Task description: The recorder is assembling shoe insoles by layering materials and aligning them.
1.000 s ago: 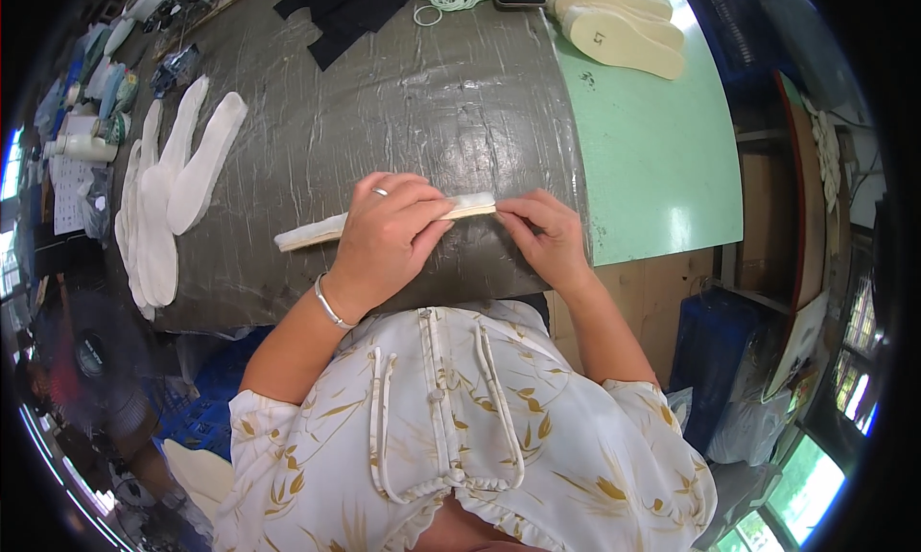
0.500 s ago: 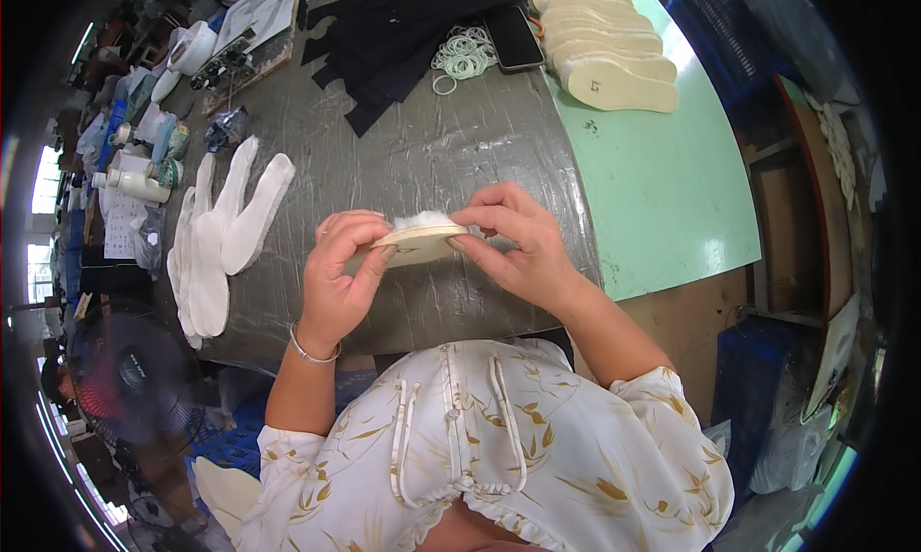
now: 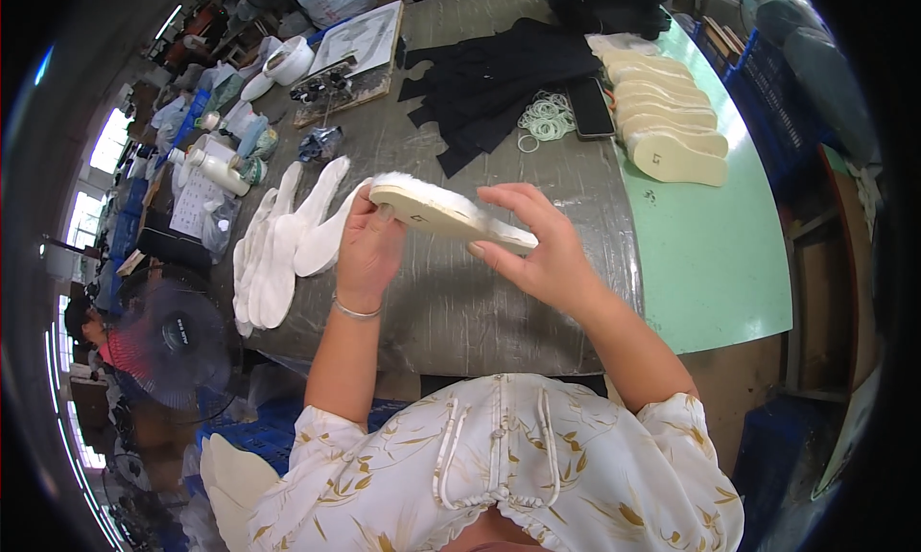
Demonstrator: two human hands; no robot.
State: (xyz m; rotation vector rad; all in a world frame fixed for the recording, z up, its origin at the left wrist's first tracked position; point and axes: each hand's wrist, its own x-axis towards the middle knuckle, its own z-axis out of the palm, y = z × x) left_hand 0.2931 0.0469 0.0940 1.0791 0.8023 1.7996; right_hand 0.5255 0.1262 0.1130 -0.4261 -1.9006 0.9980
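A cream insole (image 3: pixel 443 212) with white fleece on its upper side is held tilted above the table, its printed underside toward me. My left hand (image 3: pixel 372 250) pinches its left end, thumb on the underside and fingers behind the fleece. Around the right part of the insole, my right hand (image 3: pixel 539 253) has thumb and fingers spread apart. Its thumb tip is close to the lower edge; whether it touches I cannot tell. Several white fleecy insoles (image 3: pixel 278 274) lie fanned out left of my left hand.
A row of overlapping cream insoles (image 3: pixel 679 157) lies on the green board (image 3: pixel 720 293) at right. Farther back on the grey table (image 3: pixel 451 331) are black fabric (image 3: pixel 499 82), pale elastic bands (image 3: pixel 549 118) and a phone (image 3: pixel 589 109). A fan (image 3: pixel 177 331) stands at left.
The insole has turned to show its underside and length. My right hand has loosened its pinch and spread its fingers; my left hand keeps hold. The view has shifted, moving the table rightward and down.
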